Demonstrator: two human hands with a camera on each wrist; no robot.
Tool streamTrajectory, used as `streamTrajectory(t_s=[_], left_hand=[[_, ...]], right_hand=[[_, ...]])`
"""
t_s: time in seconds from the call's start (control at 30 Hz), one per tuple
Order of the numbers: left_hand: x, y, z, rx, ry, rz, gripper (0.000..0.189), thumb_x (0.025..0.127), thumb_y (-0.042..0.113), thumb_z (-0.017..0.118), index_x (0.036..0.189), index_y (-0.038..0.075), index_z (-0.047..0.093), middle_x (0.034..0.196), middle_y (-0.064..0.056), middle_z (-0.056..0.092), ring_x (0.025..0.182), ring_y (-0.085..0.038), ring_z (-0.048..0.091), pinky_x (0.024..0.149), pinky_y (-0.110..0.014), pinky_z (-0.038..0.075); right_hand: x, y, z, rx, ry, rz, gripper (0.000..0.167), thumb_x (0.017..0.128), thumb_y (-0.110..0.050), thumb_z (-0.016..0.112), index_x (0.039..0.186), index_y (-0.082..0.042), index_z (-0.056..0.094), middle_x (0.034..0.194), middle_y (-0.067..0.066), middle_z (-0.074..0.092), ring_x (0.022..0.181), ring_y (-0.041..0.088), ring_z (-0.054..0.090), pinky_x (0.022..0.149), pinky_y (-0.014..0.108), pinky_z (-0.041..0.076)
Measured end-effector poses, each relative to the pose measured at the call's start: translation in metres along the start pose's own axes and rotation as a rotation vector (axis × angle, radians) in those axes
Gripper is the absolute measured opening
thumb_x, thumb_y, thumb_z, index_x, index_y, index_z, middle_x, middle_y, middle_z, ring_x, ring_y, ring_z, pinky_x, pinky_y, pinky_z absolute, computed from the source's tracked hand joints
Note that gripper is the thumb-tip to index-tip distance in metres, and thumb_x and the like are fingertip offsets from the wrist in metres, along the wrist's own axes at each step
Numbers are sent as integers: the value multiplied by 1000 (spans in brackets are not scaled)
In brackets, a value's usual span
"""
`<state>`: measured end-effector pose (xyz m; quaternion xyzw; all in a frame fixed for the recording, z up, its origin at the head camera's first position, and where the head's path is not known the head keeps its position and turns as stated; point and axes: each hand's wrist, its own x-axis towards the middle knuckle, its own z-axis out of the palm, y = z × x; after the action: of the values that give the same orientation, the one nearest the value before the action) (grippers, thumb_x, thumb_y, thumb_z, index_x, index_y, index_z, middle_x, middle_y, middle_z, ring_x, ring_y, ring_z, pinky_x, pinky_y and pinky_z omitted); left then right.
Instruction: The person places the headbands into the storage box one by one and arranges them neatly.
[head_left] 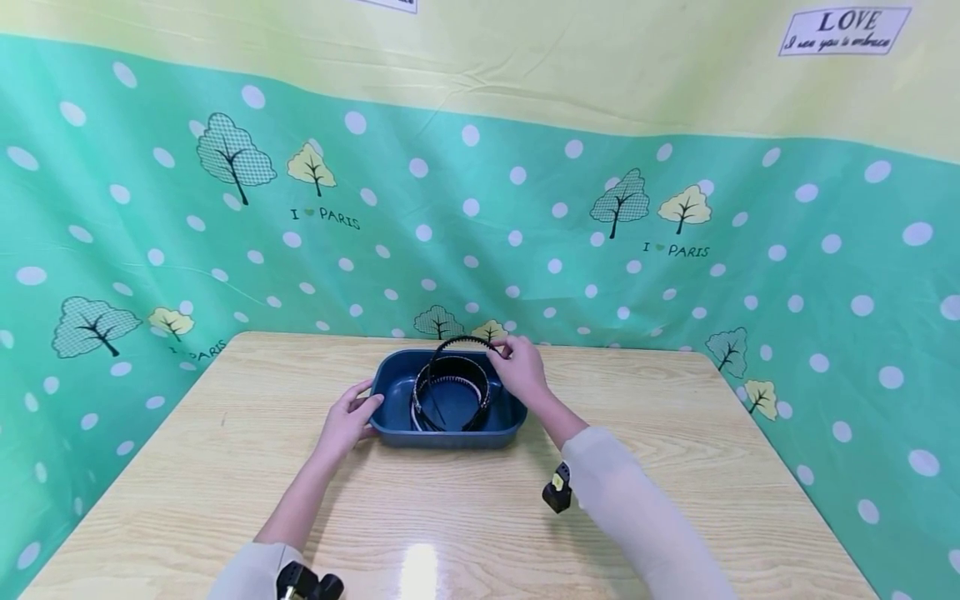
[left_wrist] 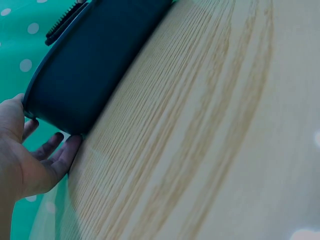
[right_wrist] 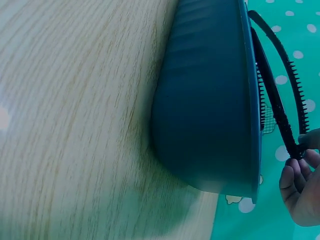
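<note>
A dark blue rectangular basin (head_left: 450, 440) stands on the table. My left hand (head_left: 347, 423) holds its left end, thumb over the rim and fingers outside along the wall, as the left wrist view also shows. At the basin's back right, my right hand (head_left: 519, 367) pinches one end of a thin black toothed headband (head_left: 465, 338), raised partly above the rim. More headbands lie in the basin: a wide black one (head_left: 459, 365) with a glittery edge and a pale pinkish toothed one. In the right wrist view, a second dark band (right_wrist: 274, 95) also reaches the fingertips.
The basin is near the back edge of the light wood table (head_left: 637, 500). Behind and beside the table hangs a green and yellow cloth (head_left: 517, 208) with dots and trees. A black wrist camera (head_left: 557, 489) sits under the right sleeve.
</note>
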<state>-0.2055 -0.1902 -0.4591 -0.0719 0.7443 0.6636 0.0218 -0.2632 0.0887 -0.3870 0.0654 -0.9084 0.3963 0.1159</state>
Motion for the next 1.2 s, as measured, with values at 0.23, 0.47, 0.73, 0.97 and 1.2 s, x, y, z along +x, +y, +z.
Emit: streamTrajectory(t_s=[0.23,0.47,0.73,0.97,1.2], left_hand=[[-1,1,0,-3,-3,0,53,96,30,51,144,12,35,136,-28,45,103,-27,63,76,-28,58],[-1,1,0,-2,-4,-5,54,96,30,52,144,12,35,136,-28,45,104,-27,62,77,-29,58],[0,0,0,-2,-10,-9,55,96,31,51,145,12,33,138,-28,43,107,-28,61,77,-29,58],[-1,1,0,2,-7,-8,55,96,31,51,145,12,34,137,-28,44,106,-28,62,77,-29,58],[0,0,0,-9,-5,-5,53,96,30,52,143,12,36,136,-27,45,103,-26,63,77,-29,58]], right_hand=[[2,2,5,-1,4,1,23,88,-23,65,106,-10,70,76,3,49,69,16,44,55,24,36],[3,3,13,0,-10,8,21,88,-21,65,106,-10,69,78,4,50,71,17,45,56,24,38],[4,5,21,-11,-28,31,23,89,-22,64,109,-11,69,80,4,50,73,17,46,56,24,37],[4,5,26,-21,-45,42,25,90,-23,63,111,-12,69,82,4,51,75,17,45,57,24,37],[4,5,29,-20,-53,17,23,89,-22,64,109,-13,70,76,3,54,67,15,46,56,23,38]])
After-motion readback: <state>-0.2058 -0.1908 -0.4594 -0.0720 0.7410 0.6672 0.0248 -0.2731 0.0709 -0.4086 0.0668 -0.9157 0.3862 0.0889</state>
